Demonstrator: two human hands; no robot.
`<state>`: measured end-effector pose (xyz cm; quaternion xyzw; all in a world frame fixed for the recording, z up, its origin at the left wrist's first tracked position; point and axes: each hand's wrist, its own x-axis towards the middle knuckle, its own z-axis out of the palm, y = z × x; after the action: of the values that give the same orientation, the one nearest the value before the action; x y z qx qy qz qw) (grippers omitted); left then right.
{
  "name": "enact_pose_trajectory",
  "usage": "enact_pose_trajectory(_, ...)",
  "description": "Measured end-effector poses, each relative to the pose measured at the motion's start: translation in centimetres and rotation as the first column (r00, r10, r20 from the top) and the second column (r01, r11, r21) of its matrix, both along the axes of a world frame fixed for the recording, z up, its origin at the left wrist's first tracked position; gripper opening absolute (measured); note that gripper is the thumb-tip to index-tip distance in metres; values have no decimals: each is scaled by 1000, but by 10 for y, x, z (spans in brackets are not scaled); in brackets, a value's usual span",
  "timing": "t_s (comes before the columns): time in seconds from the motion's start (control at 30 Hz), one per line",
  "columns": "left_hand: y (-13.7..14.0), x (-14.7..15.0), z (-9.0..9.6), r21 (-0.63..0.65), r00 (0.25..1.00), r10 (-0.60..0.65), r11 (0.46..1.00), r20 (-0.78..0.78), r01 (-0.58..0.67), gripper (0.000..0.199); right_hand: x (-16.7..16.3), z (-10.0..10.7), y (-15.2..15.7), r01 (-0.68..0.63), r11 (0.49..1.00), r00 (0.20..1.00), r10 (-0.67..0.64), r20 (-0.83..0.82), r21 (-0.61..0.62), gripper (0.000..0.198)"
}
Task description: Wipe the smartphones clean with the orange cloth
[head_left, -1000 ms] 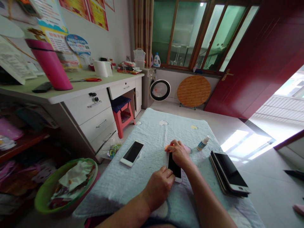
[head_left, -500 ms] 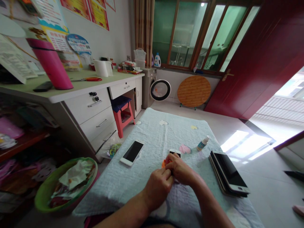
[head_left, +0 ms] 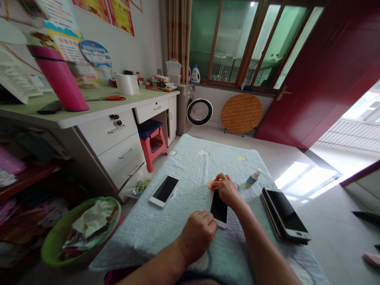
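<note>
The white phone [head_left: 219,209] lies flat with its dark screen up on a light blue cover [head_left: 204,164], near the person and between the 2 hands. The right hand [head_left: 227,190] is grasping an orange cloth [head_left: 211,184] with bent fingers, at the far end of this phone, and it hides a part of that end. The left hand [head_left: 199,229] is curled at the near left corner of the phone; I cannot tell if its fingers grip the edge or only rest against it. To the left, well apart from the hands, lies a second phone [head_left: 164,189], also white and with the dark screen up. To the right of the right hand, a small spray bottle [head_left: 252,179] stands upright, and nearer to the person there is a pile of devices [head_left: 286,211], of which the top screen is dark. Beyond the cover's left edge, a green basin [head_left: 47,250] holds crumpled paper, and a red stool [head_left: 148,154] stands by the desk [head_left: 108,136] with drawers.
</note>
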<state>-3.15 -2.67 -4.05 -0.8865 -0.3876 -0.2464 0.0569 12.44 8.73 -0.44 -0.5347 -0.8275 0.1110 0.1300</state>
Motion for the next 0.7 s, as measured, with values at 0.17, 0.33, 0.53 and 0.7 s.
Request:
enact_pose_trajectory(0.17,0,1,3,11,999,29,999,33,-30,13,-1,-5,-9,13,999,1000,-14,6,40,36)
enact_pose_trajectory(0.33,0,2,6,-62,1000,-4,998,12,5,12,0,-2,-32,-77,997,995,75,-62,-27,37)
enact_pose_trajectory(0.53,0,3,4,-41,999,1,999,36,0,13,-2,2,-59,-228,966,962,204,-182,-123,29)
enact_pose_trajectory(0.7,0,3,2,-39,1000,2,999,11,-1,17,-1,2,-47,-191,977,977,179,-120,-98,29)
